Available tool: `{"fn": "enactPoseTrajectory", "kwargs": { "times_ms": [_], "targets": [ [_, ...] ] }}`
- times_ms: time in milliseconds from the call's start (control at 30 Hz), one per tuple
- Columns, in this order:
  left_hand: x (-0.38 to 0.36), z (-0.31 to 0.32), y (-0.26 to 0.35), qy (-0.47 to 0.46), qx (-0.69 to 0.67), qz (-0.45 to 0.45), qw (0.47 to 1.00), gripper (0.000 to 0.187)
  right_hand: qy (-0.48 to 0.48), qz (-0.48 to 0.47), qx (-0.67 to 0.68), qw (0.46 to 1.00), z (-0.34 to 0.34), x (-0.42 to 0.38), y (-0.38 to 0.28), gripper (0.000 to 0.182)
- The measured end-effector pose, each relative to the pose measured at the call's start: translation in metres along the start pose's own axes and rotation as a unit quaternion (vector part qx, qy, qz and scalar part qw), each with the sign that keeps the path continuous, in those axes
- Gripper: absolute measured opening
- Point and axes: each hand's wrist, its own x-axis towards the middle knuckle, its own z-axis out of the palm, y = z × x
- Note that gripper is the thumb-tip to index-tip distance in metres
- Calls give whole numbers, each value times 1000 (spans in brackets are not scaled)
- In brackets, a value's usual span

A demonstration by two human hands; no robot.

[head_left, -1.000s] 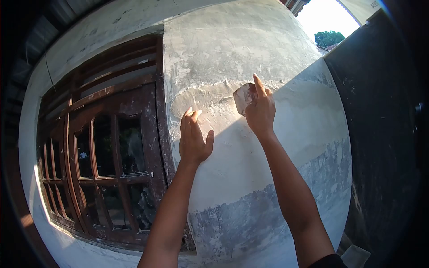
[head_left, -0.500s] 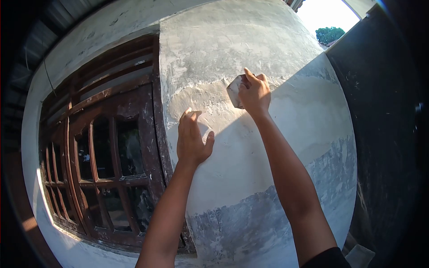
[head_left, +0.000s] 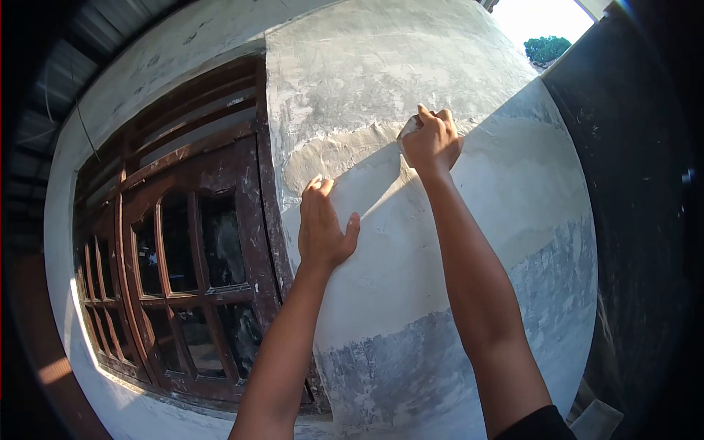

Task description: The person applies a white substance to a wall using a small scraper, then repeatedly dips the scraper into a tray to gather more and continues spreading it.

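High on the wall, my right hand (head_left: 435,145) is closed around a putty knife (head_left: 408,129); its handle is hidden by the fingers, and part of the flat blade shows at the left of the hand, against the wall. A band of pale wet-looking putty (head_left: 389,271) covers the wall's middle, with a rough ridged upper edge near the blade. Lower and to the left, my left hand (head_left: 323,229) is raised by the putty, thumb apart from the fingers, with pale smears at the fingertips. Whether it touches the wall cannot be made out.
A brown wooden window (head_left: 187,293) with glass panes is set into the wall at left. Bare grey wall (head_left: 396,381) shows below the putty. A dark panel (head_left: 631,183) stands at right. A pale block-like object (head_left: 598,422) lies low at right.
My right hand has moved slightly up and right with the putty knife, whose blade now shows less. Shadow covers more of the putty between the hands. My left hand has barely moved.
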Motion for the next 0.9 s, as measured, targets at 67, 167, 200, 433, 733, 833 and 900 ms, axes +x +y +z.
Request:
{"fn": "enactPoseTrajectory", "kwargs": {
  "times_ms": [67,167,200,433,733,833,900],
  "targets": [
    [1,-3,5,-12,-5,-14,1000,62,35,19,15,999,-11,2,-7,36],
    [0,-2,2,1,1,5,1000,63,-59,-55,108,991,5,-19,-27,42],
    [-1,-1,2,-4,-5,-7,1000,62,-119,-48,97,987,7,-24,-30,49],
    [-1,1,3,4,7,-8,1000,63,-43,18,65,997,-4,-11,-24,48],
    [-4,1,0,8,0,-19,1000,70,-16,48,59,997,1,-11,-26,44],
    [-3,-1,-1,5,3,16,1000,72,-164,17,124,978,3,-36,-55,49],
    [-5,0,0,-5,-43,-44,998,72,-170,15,55,984,3,-40,-45,47]
  ]
}}
